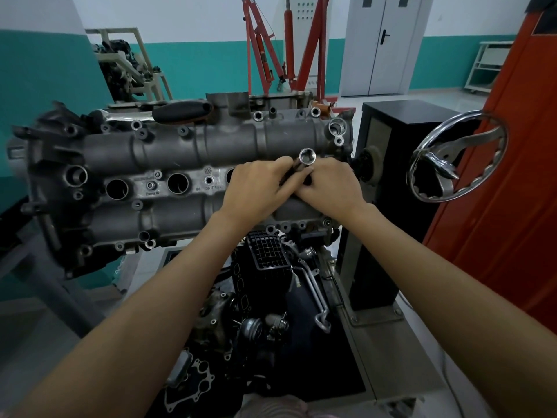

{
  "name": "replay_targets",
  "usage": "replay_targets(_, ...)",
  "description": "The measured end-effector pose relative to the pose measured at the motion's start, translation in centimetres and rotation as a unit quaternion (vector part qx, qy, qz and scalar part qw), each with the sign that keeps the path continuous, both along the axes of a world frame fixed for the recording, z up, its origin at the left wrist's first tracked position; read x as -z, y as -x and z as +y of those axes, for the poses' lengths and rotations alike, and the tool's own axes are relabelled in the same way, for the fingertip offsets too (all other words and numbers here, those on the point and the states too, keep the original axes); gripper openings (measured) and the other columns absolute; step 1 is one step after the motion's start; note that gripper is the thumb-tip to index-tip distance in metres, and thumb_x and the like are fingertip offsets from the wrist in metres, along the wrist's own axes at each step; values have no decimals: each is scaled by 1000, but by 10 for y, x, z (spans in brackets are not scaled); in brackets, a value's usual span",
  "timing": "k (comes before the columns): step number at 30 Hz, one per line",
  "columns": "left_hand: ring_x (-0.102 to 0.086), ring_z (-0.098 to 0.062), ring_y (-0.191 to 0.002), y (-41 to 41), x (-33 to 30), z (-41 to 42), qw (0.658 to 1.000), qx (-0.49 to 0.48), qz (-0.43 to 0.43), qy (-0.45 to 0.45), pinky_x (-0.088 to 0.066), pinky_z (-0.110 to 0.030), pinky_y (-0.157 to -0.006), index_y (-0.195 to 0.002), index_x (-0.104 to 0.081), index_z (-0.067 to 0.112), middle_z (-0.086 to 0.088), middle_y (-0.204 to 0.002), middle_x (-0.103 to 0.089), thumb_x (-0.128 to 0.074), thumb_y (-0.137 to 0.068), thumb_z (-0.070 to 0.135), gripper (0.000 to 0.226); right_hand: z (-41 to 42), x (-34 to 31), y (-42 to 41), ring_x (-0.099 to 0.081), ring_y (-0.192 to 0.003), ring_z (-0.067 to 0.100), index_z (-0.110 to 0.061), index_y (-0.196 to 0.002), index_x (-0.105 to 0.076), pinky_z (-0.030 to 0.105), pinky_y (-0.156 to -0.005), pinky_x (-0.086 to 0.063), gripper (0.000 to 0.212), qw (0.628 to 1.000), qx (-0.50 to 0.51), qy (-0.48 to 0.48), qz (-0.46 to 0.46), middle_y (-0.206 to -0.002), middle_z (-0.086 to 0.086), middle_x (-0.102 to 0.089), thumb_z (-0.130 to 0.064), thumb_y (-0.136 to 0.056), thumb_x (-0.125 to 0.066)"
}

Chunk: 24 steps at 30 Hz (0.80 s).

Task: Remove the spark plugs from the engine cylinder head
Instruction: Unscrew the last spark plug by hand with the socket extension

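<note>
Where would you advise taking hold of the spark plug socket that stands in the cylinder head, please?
Probably on the bare stretch of the spark plug socket just below its open hex mouth, coming from above and the near side. It leans up out of the cylinder head, and the left hand and right hand already wrap its lower shaft.

The grey cylinder head (187,152) lies on its stand with open plug wells (three visible) along its middle, a chrome socket (306,156) near its right edge.
</note>
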<state>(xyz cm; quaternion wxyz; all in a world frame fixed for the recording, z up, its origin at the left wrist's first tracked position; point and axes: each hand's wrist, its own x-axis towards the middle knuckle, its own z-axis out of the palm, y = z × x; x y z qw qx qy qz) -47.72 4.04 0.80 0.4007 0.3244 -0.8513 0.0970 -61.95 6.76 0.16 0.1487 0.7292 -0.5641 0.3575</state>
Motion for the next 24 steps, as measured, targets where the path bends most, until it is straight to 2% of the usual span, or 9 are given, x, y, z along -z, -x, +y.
replay_targets(2, -53, -22, -51, 0, 0, 1, 1000, -1, -4, 0, -34, -32, -46, -76, -62, 8, -3, -53, -55, -28, -86, 57, 61, 1, 0, -1, -46, -56, 16, -13, -73, -62, 23, -47, -20, 19, 1000, -7, 14, -7, -60, 4, -59, -26, -78, -50)
replay_targets(4, -54, -21, -54, 0, 0, 2, 1000, 12, 1, 4, -36, -33, -47, -77, -58, 7, -2, -58, -57, -31, -87, 54, 55, 1, 1, -1, -46, -56, 16, -12, -81, -63, 23, -48, -21, 19, 1000, -7, 11, 6, -62, 3, -60, -26, -78, -50)
replay_targets(7, -55, -21, -58, 1, -1, 4, 1000, 23, 1, 1, -36, -33, -48, -87, -57, 8, -1, -68, -59, -29, -85, 50, 50, -1, 1, 0, -42, -54, 13, -13, -90, -54, 22, -45, -21, 21, 1000, -3, -10, 15, -58, -13, -42, -29, -78, -48)
replay_targets(9, -56, -22, -60, 1, -1, 4, 1000, 14, 1, 0, -37, -33, -49, -91, -57, 9, -1, -72, -61, -27, -84, 49, 51, -1, 0, 0, -38, -52, 11, -16, -85, -46, 18, -45, -19, 18, 999, 4, -26, 22, -56, -17, -32, -32, -77, -44)
replay_targets(13, -55, -25, -54, 2, 0, 2, 1000, 2, -1, 9, -30, -29, -47, -78, -57, 7, -2, -58, -57, -28, -86, 49, 52, 1, -1, -1, -37, -51, 13, -25, -66, -35, 19, -45, -18, 19, 1000, 2, -18, 16, -52, -12, -34, -32, -78, -49)
replay_targets(16, -52, -23, -47, 1, 1, 0, 1000, 2, 17, 11, -27, -28, -46, -67, -58, 7, -3, -49, -53, -32, -87, 51, 55, 0, 0, 0, -41, -54, 14, -19, -62, -53, 23, -48, -22, 21, 1000, 9, -9, 10, -56, 2, -54, -25, -81, -58)
replay_targets(18, -52, -23, -47, 1, 1, 0, 1000, 4, 19, 8, -30, -29, -45, -66, -59, 7, -4, -49, -53, -32, -87, 53, 57, 1, 1, 0, -44, -54, 16, -12, -67, -61, 23, -48, -22, 17, 1000, 7, 3, 13, -57, 4, -56, -22, -81, -58)
replay_targets(21, -55, -22, -53, 1, 0, 1, 1000, 4, 14, 4, -38, -34, -47, -76, -62, 8, -3, -56, -58, -31, -86, 55, 58, 2, 1, -2, -44, -53, 15, -11, -75, -62, 22, -47, -22, 20, 1000, 5, 8, 25, -59, 3, -56, -27, -79, -51)
replay_targets(24, -53, -20, -52, 1, 0, 2, 999, 24, 28, -1, -38, -34, -46, -76, -57, 7, -1, -58, -57, -33, -85, 51, 51, 0, 2, 0, -48, -53, 17, -12, -80, -51, 26, -48, -29, 18, 999, 9, -20, 29, -61, -4, -47, -29, -82, -50)
